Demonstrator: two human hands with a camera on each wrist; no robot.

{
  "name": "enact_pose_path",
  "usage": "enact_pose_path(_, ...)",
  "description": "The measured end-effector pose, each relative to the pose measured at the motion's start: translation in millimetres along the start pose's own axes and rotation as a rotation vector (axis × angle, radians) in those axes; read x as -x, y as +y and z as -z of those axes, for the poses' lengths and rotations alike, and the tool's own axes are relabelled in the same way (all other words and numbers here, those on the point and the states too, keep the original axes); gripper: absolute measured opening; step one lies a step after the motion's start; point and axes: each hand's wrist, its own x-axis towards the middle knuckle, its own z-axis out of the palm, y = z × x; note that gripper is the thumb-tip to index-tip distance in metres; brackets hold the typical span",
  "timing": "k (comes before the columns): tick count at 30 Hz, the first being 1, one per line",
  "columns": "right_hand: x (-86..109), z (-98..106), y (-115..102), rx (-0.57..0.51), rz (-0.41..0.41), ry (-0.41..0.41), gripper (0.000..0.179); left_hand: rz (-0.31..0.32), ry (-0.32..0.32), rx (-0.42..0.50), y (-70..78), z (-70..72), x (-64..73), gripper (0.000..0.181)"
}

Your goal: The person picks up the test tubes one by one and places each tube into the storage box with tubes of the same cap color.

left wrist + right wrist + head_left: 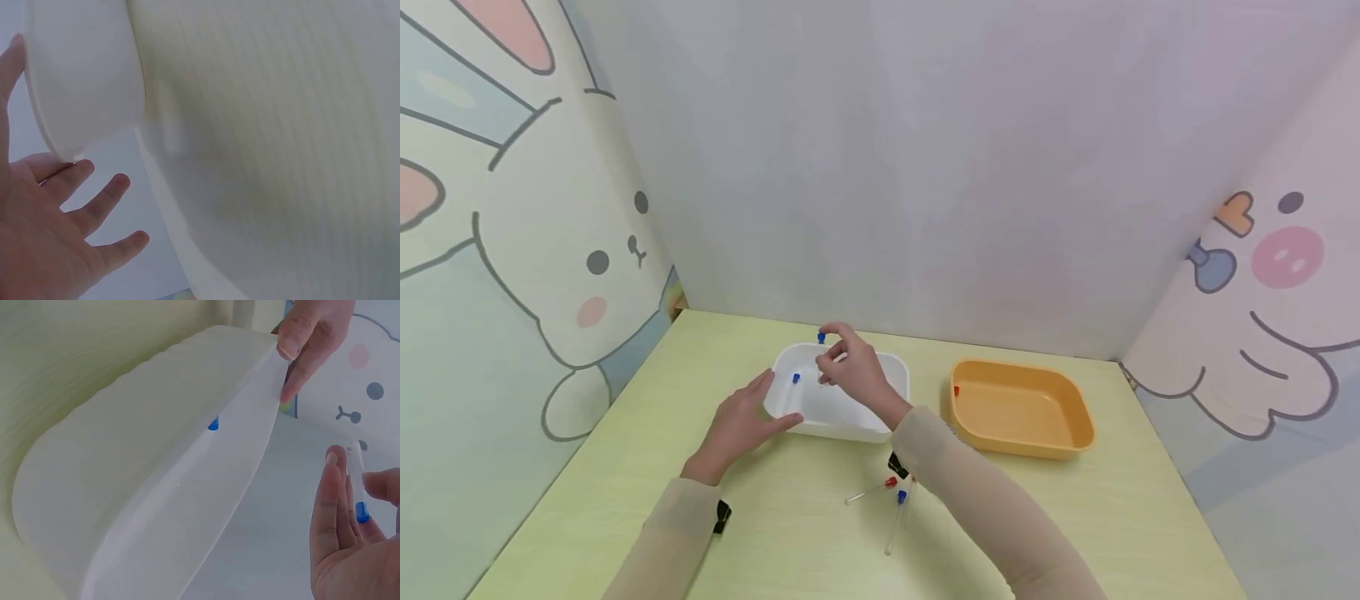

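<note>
My right hand is over the white tray, pinching a small clear tube with a blue cap between thumb and fingers. In the head view, the blue end points up. My left hand touches the left end of the white tray, fingers spread and nearly straight, thumb along the near rim. Inside that tray, another blue cap shows near the left end; the tray wall hides most of it in the right wrist view.
To the right stands an orange tray with a red cap at its left wall. Several thin clear tubes lie in front of the trays, among them a red-capped tube and a blue-capped tube. A grey wall rises behind the table.
</note>
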Motion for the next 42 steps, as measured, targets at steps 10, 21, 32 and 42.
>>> enact_pose_path(10,-8.9,-5.8,12.9,0.087,-0.097,-0.001,0.049,0.029,-0.023,0.002,-4.3,-3.6,0.7,0.111)
enact_pose_path(21,-21.5,-16.6,23.8,0.207,-0.181,-0.077,0.056,0.028,-0.004,-0.002,-4.5,-3.4,2.3,0.109)
enact_pose_path(32,-24.8,-18.7,41.9,0.156,-0.272,-0.121,0.062,-0.002,0.024,0.001,-0.6,-2.5,0.8,0.104)
enact_pose_path(42,-26.5,-28.2,55.2,0.137,-0.316,-0.126,0.062,0.024,0.011,0.007,-1.0,-3.5,1.9,0.107)
